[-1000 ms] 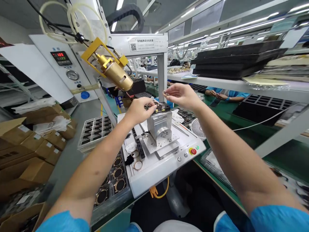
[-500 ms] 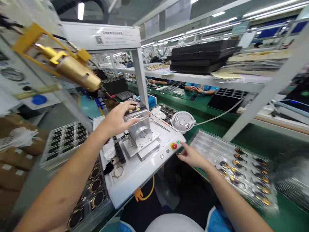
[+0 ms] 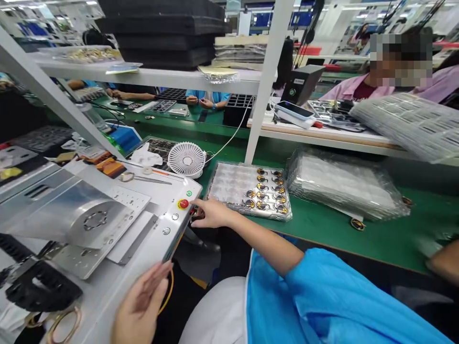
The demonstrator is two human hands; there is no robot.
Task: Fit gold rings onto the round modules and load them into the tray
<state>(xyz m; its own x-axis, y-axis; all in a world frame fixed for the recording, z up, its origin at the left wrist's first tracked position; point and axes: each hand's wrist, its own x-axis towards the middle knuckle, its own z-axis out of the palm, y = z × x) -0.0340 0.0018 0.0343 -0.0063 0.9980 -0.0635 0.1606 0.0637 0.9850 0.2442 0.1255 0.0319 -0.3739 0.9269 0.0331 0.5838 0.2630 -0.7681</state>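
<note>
Just off the R corner of the white machine base (image 3: 168, 197), a small dark part (image 3: 195, 213) sits betw. thumb & fingers of the R hand (image 3: 214, 213). Hand's pinched on it; exact shape too small to tell. Part is at the fingertip end, L of the palm, partly hidden. Index tip is right by the red stop button (image 3: 183, 204); can't tell if touching. Green button (image 3: 189, 193) just beyond; two silver buttons (image 3: 175, 216) nearer the wearer, same row.

L hand (image 3: 139, 306) is at the base's front edge, nr the bottom of view, fingers loosely extended, thumb apart, well clear of the part.

On the base: shiny metal fixture (image 3: 82, 215) to the L, tweezers (image 3: 152, 179) lying flat behind the buttons, gold-coloured rings (image 3: 64, 325) at bottom L.

Past the base's far R corner, white fan (image 3: 187, 160). R of that, clear tray (image 3: 229, 184) on the green tabletop (image 3: 322, 243), w/ dark-&-gold round pcs (image 3: 279, 188) grouped at its R side. Stacked clear trays (image 3: 344, 184) next along.

Further out, black slabs (image 3: 161, 33) piled on a white shelf (image 3: 172, 77); co-worker's pink sleeve (image 3: 337, 91) upper R.
</note>
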